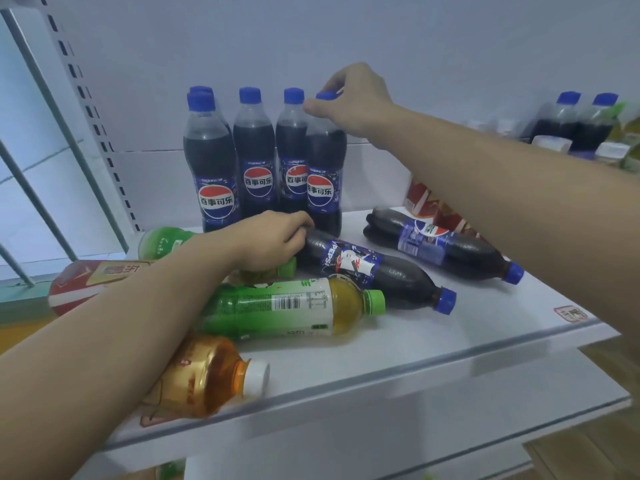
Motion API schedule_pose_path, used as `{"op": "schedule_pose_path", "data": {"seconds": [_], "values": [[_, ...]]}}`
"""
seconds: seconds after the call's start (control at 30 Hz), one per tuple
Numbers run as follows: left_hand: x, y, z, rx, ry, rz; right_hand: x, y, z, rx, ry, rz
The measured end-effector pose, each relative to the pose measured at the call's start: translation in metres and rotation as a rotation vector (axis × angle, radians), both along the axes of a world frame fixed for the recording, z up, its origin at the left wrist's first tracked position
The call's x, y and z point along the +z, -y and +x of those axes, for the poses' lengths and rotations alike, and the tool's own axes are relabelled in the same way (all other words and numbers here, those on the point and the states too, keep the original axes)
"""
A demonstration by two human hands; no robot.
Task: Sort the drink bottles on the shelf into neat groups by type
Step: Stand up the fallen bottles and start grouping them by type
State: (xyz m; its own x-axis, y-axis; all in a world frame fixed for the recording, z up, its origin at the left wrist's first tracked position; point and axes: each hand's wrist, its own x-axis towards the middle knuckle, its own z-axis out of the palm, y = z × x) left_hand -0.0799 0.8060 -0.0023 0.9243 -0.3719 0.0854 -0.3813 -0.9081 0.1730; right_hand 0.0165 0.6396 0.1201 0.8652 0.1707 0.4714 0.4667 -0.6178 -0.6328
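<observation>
Cola bottles (pixel 263 157) stood grouped at upper centre of the frame while your right hand (pixel 349 98) pinched the rightmost bottle's (pixel 323 174) neck and your left hand (pixel 273 237) gripped a lying cola (pixel 374 271); any nudge risked toppling the row.

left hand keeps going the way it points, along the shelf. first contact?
Likely the lying Pepsi bottle: the left hand already has its fingertips at that bottle's base end. Beyond it stands the upright Pepsi row, though depth there is unclear.
</observation>
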Motion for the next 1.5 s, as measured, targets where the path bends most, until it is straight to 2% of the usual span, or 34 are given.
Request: {"op": "schedule_pose_path", "data": {"seconds": [0.17,0.33,0.47,0.6,0.7,0.77,0.9,1.0,1.17,1.3,1.37,1.5], "values": [[0.008,0.000,0.000,-0.005,0.068,0.054,-0.002,0.039,-0.015,0.001,0.045,0.005],[0.022,0.018,0.002,-0.044,0.129,0.082,-0.030,0.111,-0.039,-0.038,0.108,-0.250],[0.035,0.065,-0.001,-0.101,0.139,0.078,-0.065,0.158,-0.053,-0.042,0.068,-0.277],[0.025,0.130,-0.014,-0.164,0.130,0.121,-0.097,0.200,-0.068,-0.106,0.130,-0.354],[0.007,0.164,-0.018,-0.062,0.142,0.210,-0.121,0.228,-0.078,-0.167,0.139,-0.403],[-0.005,0.175,-0.021,0.040,0.128,0.234,-0.138,0.241,-0.082,-0.208,0.086,-0.440],[-0.024,0.183,-0.029,0.140,0.194,0.225,-0.159,0.250,-0.087,-0.106,-0.245,-0.361],[-0.027,0.182,-0.032,0.151,0.226,0.200,-0.164,0.249,-0.089,-0.016,-0.256,-0.279],[-0.027,0.183,-0.037,0.148,0.251,0.193,-0.125,0.238,-0.095,-0.025,-0.065,-0.147],[-0.012,0.177,-0.036,0.105,0.114,0.136,-0.059,0.215,-0.086,0.043,0.119,-0.262],[0.003,0.165,-0.033,0.073,0.026,0.077,-0.037,0.192,-0.073,0.059,0.167,-0.315],[0.025,0.119,-0.038,0.099,0.041,0.035,-0.017,0.149,-0.040,0.035,0.161,-0.280]]}}
